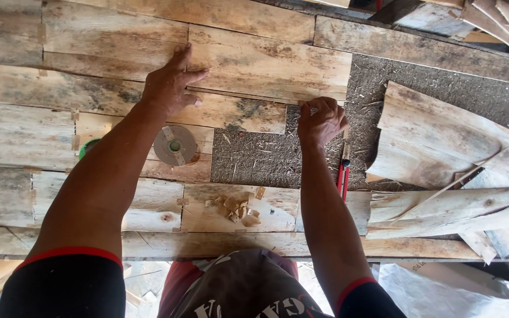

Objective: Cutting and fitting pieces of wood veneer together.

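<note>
Thin wood veneer sheets (119,94) cover the bench — the upper sheet (266,59) lies under both hands. The left hand (169,85) presses flat and open on its lower edge. The right hand (320,121) is closed at that sheet's lower right corner; what it pinches I cannot tell. A red-handled tool (343,176) lies just below it. A tape roll (175,145) sits near the left wrist — small wood scraps (234,207) lie lower.

The veneer sheets (266,65) are thin, rough, matt wood with grey stains. The counter (254,156) beneath is coarse, fibrous board. The tape roll (175,145) looks like brown paper.
</note>
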